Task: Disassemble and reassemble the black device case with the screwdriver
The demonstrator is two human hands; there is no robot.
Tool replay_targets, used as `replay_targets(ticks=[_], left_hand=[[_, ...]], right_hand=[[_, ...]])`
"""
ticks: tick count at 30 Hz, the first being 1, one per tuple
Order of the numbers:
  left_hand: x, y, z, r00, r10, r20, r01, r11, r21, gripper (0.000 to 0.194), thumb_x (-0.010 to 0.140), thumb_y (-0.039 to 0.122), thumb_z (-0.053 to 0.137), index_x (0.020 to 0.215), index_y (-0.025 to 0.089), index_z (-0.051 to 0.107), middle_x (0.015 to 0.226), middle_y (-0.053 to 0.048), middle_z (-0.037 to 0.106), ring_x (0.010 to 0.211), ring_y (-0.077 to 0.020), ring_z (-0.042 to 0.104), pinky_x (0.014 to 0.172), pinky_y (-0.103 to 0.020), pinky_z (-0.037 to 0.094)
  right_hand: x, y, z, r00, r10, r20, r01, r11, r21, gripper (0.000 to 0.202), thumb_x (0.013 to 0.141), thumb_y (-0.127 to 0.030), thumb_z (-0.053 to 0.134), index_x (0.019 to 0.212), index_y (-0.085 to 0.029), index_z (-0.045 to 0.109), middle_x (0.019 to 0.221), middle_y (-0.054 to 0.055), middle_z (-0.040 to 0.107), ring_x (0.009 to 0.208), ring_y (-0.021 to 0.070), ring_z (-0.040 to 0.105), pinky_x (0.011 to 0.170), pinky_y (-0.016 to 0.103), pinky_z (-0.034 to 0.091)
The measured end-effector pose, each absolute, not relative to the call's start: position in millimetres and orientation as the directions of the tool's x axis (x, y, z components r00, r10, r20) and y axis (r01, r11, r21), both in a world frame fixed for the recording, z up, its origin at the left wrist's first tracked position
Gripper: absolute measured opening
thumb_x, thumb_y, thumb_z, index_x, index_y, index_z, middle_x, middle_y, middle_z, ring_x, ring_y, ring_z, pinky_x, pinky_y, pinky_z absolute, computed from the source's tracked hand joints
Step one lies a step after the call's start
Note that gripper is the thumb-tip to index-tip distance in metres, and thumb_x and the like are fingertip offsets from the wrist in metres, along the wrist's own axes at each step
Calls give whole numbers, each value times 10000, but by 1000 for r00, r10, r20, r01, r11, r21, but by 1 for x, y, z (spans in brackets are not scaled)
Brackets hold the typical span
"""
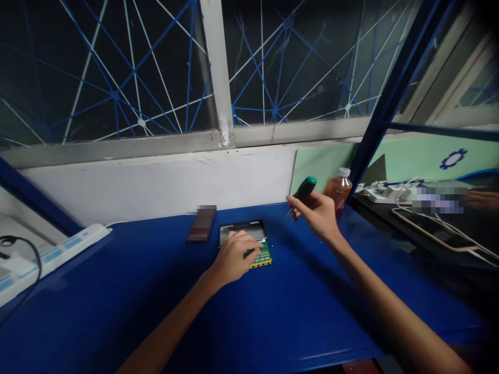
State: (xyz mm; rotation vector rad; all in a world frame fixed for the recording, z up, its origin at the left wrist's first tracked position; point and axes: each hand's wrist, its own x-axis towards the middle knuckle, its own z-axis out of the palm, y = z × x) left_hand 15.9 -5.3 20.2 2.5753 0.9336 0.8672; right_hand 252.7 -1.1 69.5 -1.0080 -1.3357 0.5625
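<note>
A green circuit board [265, 254] with a yellow front edge lies on the blue table, in front of a black-rimmed case part [249, 227] with a greyish inside. My left hand [236, 254] is curled over the board's left side, thumb and fingers closed on it; the hand hides much of the board and the case part. In the air to the right, my right hand [317, 210] grips a screwdriver [304, 189] by its green and black handle. The screwdriver's thin shaft points down and left, apart from the board. A tiny dark piece [272, 245] lies beside the board.
A dark phone-like slab [201, 224] lies behind and left of the case part. Behind my right hand stands a bottle of orange-brown drink [340, 189]. A white power strip [58, 257] runs along the left; a phone [432, 228] with cables lies on the black surface at right.
</note>
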Motion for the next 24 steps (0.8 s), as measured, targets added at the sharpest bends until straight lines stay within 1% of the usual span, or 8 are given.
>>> replay_targets(ticks=[5, 10, 12, 14, 19, 21, 22, 24], left_hand=[[60, 5, 29, 675, 609, 417, 461, -789, 406, 143, 849, 199, 620, 950, 228, 718, 894, -20, 723, 895, -202, 616, 830, -371, 414], [87, 0, 24, 677, 643, 358, 518, -762, 389, 214, 823, 148, 632, 1002, 244, 700, 962, -16, 722, 945, -218, 612, 873, -406, 404], [85, -4, 24, 663, 652, 368, 531, -756, 383, 243, 816, 142, 638, 1029, 246, 690, 1006, -20, 716, 976, -227, 604, 888, -425, 395], [75, -6, 27, 640, 659, 396, 529, -751, 395, 249, 823, 143, 627, 1037, 254, 687, 1025, -19, 713, 992, -226, 601, 901, -431, 393], [28, 3, 34, 531, 714, 456, 530, -700, 479, 186, 822, 213, 622, 984, 242, 711, 1000, -33, 721, 959, -227, 626, 873, -413, 447], [7, 8, 35, 480, 745, 463, 519, -667, 535, 178, 826, 237, 607, 962, 226, 722, 963, -46, 730, 934, -224, 638, 862, -400, 470], [-2, 10, 35, 462, 761, 455, 504, -647, 572, 176, 824, 244, 604, 948, 218, 727, 948, -52, 734, 921, -223, 644, 860, -398, 478], [-18, 12, 37, 456, 789, 412, 452, -604, 656, 177, 832, 261, 602, 942, 215, 733, 955, -56, 735, 934, -218, 648, 881, -390, 481]], right_hand=[[283, 5, 50, 331, 795, 509, 384, 379, -842, 387, 758, -514, 671, 606, -183, 540, 440, -21, 537, 354, 124, 497, 376, 256, 386], [283, 4, 45, 292, 786, 545, 473, 377, -796, 409, 769, -540, 643, 603, -184, 529, 475, -4, 564, 397, 137, 518, 423, 264, 395], [281, 3, 46, 270, 791, 549, 497, 374, -783, 405, 778, -537, 633, 610, -183, 531, 485, -3, 568, 412, 138, 521, 441, 265, 395], [278, 1, 47, 248, 800, 547, 519, 366, -772, 410, 788, -531, 624, 593, -188, 512, 460, -18, 533, 414, 131, 501, 449, 263, 380], [259, -4, 52, 177, 807, 563, 546, 396, -738, 497, 773, -513, 640, 493, -209, 365, 439, -52, 381, 419, 89, 360, 437, 257, 281], [244, -6, 56, 135, 830, 541, 501, 414, -760, 486, 765, -514, 645, 496, -210, 378, 446, -50, 391, 425, 85, 350, 437, 259, 282], [236, -6, 58, 116, 844, 524, 470, 418, -778, 466, 762, -518, 644, 508, -209, 405, 446, -45, 416, 423, 86, 359, 433, 260, 288], [217, -6, 63, 20, 884, 468, 411, 419, -810, 407, 770, -523, 631, 569, -201, 484, 441, -30, 487, 414, 96, 412, 438, 265, 327]])
